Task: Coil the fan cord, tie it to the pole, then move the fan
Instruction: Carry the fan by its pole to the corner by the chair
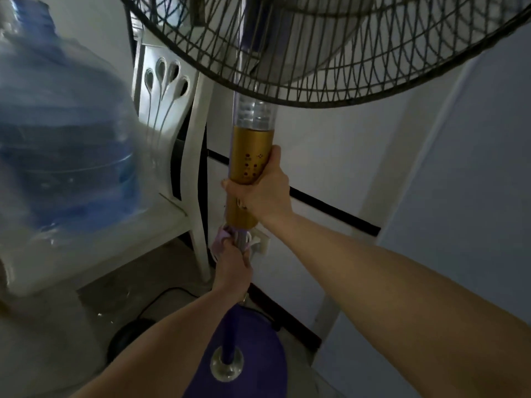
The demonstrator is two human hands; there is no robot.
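Both hands grasp the fan pole [250,168]: right hand [263,191] high, left hand [232,264] low, beside a white wall [330,156] and grey floor [143,282].

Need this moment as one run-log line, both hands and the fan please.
phase: moving fan | right hand: gripping gold control column | left hand: gripping pole below it | base: purple, contact with floor unclear

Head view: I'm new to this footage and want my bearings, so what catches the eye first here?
The black fan grille fills the top of the frame, above a gold control column gripped by the right hand. Lower down, the left hand clasps the pole over the purple base. A big, blurred blue water jug looms at left.
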